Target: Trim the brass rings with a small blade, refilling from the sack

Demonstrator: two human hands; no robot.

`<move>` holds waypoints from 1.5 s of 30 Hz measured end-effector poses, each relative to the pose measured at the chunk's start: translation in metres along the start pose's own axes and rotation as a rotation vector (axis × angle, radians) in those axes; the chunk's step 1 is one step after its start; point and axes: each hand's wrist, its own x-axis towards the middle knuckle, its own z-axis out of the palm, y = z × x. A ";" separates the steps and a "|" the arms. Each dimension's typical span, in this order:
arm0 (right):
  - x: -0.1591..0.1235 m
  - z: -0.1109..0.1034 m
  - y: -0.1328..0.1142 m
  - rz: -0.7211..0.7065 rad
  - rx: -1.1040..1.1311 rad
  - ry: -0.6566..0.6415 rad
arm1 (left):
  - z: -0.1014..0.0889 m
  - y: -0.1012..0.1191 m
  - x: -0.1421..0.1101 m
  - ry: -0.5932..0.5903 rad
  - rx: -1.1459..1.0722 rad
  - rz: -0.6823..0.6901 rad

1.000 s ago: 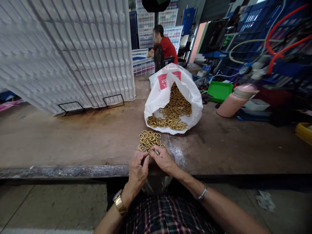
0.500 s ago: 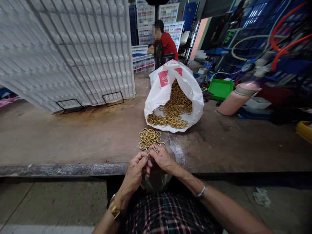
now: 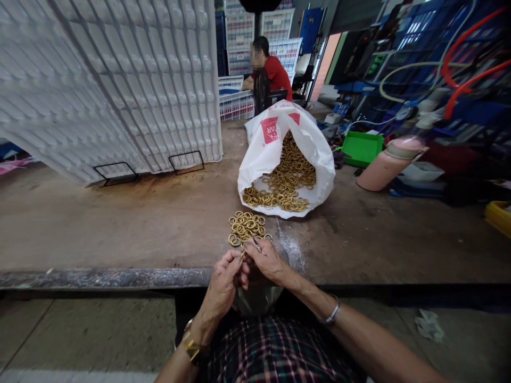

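Note:
At the table's front edge my left hand (image 3: 227, 274) pinches a brass-coloured ring (image 3: 242, 254) between thumb and forefinger, its other fingers curled. Right up against it, my right hand (image 3: 266, 259) is closed around a small pointed metal tool (image 3: 256, 243), whose exact kind I cannot make out. The fingers of both hands meet at the ring and hide most of it. Just beyond them lies a loose pile of brass-coloured rings (image 3: 246, 226). Behind the pile, a white plastic bag (image 3: 259, 154) lies with its mouth towards me, many more rings (image 3: 293, 170) spilling inside it.
Ribbed white trays (image 3: 159, 80) stand upright on the left, by black wire stands (image 3: 187, 162). To the right are a pink bottle (image 3: 383, 165), a green tray (image 3: 362, 148) and orange hoses (image 3: 453, 80). A person in red (image 3: 277, 74) sits beyond the table (image 3: 120, 229).
The view has shifted very slightly. Both hands stay together at the same spot, with the tool tip turned a little; the pile and the bag look unchanged.

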 end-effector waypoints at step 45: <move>-0.001 -0.002 -0.020 -0.067 -0.105 -0.109 | -0.011 -0.005 -0.013 0.013 0.157 0.118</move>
